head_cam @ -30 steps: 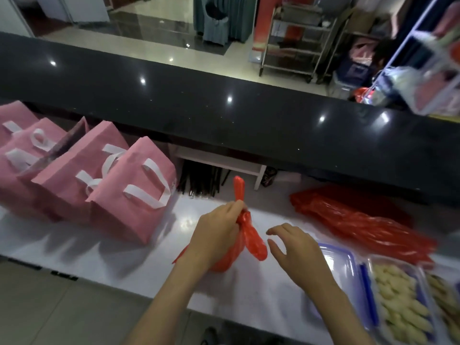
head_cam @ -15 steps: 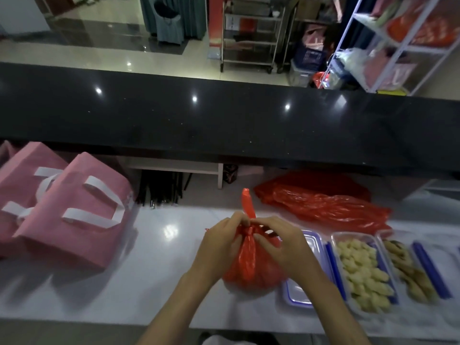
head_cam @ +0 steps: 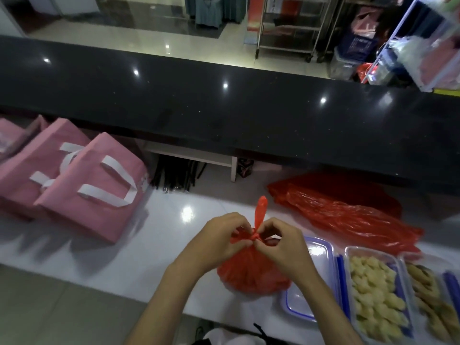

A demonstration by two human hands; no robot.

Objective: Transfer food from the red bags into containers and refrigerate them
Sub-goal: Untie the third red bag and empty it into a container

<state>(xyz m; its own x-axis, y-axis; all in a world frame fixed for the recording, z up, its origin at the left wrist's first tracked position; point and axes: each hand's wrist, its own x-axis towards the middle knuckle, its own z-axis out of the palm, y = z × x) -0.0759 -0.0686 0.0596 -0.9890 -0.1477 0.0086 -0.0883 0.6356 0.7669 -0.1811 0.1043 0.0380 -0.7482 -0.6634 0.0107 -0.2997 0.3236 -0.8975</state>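
A full red plastic bag point(head_cam: 251, 275) sits knotted on the white counter point(head_cam: 149, 245), one handle tail standing straight up. My left hand point(head_cam: 221, 237) pinches the knot from the left. My right hand point(head_cam: 281, 245) pinches it from the right. Right of the bag lies an empty clear container with a blue rim point(head_cam: 313, 282), partly under the bag. Beside that stands a clear container of pale food pieces point(head_cam: 375, 295), then another container of browner pieces point(head_cam: 433, 295) at the frame edge.
Empty red plastic bags point(head_cam: 343, 212) lie crumpled behind the containers. Pink fabric tote bags with white handles point(head_cam: 82, 180) fill the counter's left side. A raised black countertop point(head_cam: 224, 108) runs along the back. Black sticks point(head_cam: 176, 175) lie under its shelf.
My right hand has come in from the right to join the left at the bag's knot. The bag now rests beside the empty container, and the view has swung right.
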